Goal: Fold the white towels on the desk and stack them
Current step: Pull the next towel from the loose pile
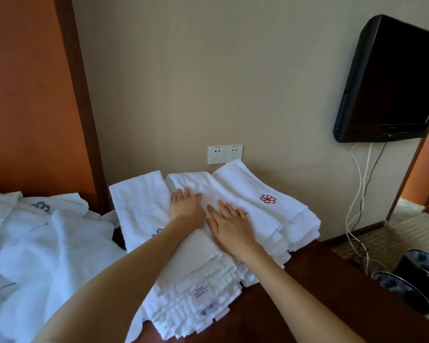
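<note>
Left hand [186,206] and right hand [229,222] lie flat, fingers straight, gripping nothing, both pressing on the middle towel stack [196,258] on the desk [332,280]. Touching it are the left stack [141,206] and the right stack [265,184], which carries a red emblem. Unfolded towels [35,243] lie heaped at far left.

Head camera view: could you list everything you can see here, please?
folded towels: many, white, three piles on the desk
loose towels: a heap, white, left
desk: one, dark brown, under the piles
wall sockets: two, white, behind the piles
television: one, black, wall-mounted, right
cables: several, white and dark, below the television
bins: two, dark, floor right
left hand: one, flat on the folded towels
right hand: one, flat on the folded towels
</note>
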The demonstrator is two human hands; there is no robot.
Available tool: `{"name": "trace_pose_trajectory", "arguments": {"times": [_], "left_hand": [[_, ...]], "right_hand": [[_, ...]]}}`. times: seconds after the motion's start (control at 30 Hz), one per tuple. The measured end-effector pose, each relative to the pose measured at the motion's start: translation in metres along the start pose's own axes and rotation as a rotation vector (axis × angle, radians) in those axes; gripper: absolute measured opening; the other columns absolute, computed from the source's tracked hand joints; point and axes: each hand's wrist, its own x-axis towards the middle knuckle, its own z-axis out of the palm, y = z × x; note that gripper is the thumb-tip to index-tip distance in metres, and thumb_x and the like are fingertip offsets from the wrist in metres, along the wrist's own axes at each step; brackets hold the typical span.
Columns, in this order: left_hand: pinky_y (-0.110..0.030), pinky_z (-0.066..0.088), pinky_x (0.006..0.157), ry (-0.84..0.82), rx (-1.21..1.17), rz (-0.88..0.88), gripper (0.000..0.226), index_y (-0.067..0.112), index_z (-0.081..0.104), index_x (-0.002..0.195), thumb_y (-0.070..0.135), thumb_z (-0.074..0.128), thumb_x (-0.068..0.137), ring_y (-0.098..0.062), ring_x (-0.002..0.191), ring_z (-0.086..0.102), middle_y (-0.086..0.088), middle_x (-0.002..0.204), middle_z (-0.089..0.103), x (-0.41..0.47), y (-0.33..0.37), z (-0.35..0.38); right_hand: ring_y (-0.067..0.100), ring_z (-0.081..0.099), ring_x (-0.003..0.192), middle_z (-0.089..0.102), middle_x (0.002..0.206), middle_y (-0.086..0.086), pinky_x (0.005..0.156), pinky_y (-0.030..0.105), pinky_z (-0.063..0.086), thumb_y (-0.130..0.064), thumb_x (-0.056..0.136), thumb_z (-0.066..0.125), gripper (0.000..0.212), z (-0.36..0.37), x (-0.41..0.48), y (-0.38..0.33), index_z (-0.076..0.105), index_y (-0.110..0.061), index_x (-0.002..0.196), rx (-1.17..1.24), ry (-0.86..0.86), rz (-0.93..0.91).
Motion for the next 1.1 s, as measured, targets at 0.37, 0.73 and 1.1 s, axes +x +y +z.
{"name": "trace_pose_trajectory", "arguments": {"times": [0.37,0.73,1.1], "left_hand": [[-0.026,0.001,0.12,0.315,-0.213,0.072,0.047,0.016,0.036,0.148,0.029,0.029,0.102,-0.023,0.148,0.014,-0.002,0.158,0.019,-0.211,-0.158,-0.018],[-0.065,0.032,0.104,0.281,0.125,-0.248,0.09,0.019,0.028,0.15,0.021,0.078,0.075,-0.048,0.136,0.034,-0.028,0.149,0.033,-0.366,-0.313,-0.039],[-0.055,0.007,0.118,0.226,-0.058,-0.375,0.066,0.037,0.008,0.153,0.045,0.042,0.097,-0.028,0.147,-0.017,0.007,0.155,-0.032,-0.404,-0.355,0.0]], "right_hand": [[0.018,0.022,0.146,0.022,0.16,0.0,0.115,0.036,0.024,-0.032,0.105,0.031,0.046,-0.034,-0.032,-0.018,0.032,-0.028,0.15,0.172,-0.099,0.056],[0.023,0.052,0.123,0.057,0.136,0.003,0.102,0.031,0.039,-0.019,0.096,0.054,0.042,-0.049,-0.106,-0.24,0.052,-0.019,0.138,0.605,0.132,-0.311],[0.035,0.011,0.147,0.005,0.16,0.018,0.116,0.048,0.024,-0.036,0.09,0.064,0.078,0.065,-0.136,-0.321,0.022,-0.017,0.153,0.372,0.399,-0.097]]}}
